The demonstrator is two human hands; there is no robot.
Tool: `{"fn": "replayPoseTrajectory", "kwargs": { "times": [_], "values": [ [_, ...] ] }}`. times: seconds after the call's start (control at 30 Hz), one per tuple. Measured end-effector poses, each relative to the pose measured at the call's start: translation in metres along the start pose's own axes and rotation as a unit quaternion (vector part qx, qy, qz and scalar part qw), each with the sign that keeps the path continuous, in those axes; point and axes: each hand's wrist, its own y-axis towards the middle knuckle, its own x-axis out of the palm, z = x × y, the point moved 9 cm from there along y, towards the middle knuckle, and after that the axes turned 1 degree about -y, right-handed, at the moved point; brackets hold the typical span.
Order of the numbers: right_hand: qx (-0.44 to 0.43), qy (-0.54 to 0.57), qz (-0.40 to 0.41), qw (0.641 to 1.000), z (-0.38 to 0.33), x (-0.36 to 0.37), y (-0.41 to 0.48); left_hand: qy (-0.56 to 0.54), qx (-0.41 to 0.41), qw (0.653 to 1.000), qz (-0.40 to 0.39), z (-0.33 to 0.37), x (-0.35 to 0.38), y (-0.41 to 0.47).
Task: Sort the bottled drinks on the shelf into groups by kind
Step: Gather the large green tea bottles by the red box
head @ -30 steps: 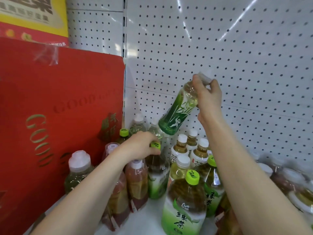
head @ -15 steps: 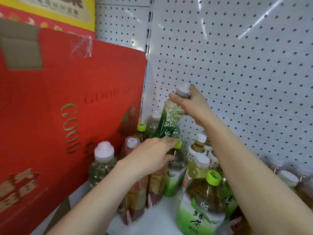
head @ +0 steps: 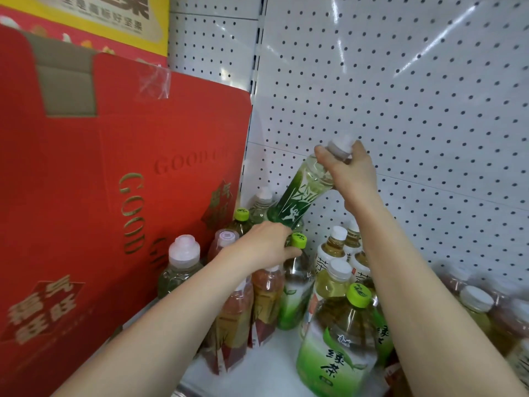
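My right hand (head: 347, 173) grips the neck of a white-capped bottle with a dark green label (head: 297, 200), tilted, its base low over the back-left bottles. My left hand (head: 266, 245) holds the top of a green-capped bottle (head: 296, 279) that stands on the white shelf (head: 266, 368). Red-labelled tea bottles (head: 237, 319) stand under my left forearm. A big green tea bottle (head: 340, 345) stands at the front, and white-labelled bottles (head: 335, 250) stand behind it.
A tall red carton (head: 120, 196) walls off the left side. A white pegboard (head: 400, 96) forms the back. A pale bottle with a white cap (head: 180, 265) stands beside the carton. More bottles (head: 481, 305) crowd the right end, blurred.
My right hand has brought the tilted dark-green-label bottle down and left toward the back-left bottles. My left hand keeps its hold on the green-capped bottle. The view has swung to the left.
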Motion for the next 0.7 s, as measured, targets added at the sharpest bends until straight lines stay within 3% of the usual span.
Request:
{"fn": "replayPoseTrajectory", "kwargs": {
  "times": [0.1,0.27,0.43,0.57,0.7],
  "values": [
    [-0.019,0.004,0.05,0.999,-0.002,-0.029,-0.005,-0.005,-0.034,0.999,-0.022,-0.001,0.006,0.015],
    [0.007,0.038,0.102,0.994,0.008,-0.063,-0.013,-0.111,-0.079,0.99,0.026,-0.011,0.005,0.016],
    [0.009,0.068,0.181,0.981,0.012,-0.105,-0.02,-0.13,-0.005,0.979,0.16,0.006,-0.043,0.006],
    [0.005,0.094,0.2,0.975,0.009,-0.123,-0.019,-0.214,0.054,0.936,0.274,0.026,-0.099,-0.02],
    [0.018,0.101,0.131,0.986,0.006,-0.099,-0.02,-0.321,0.101,0.857,0.39,0.034,-0.153,-0.056]
  ]
}}
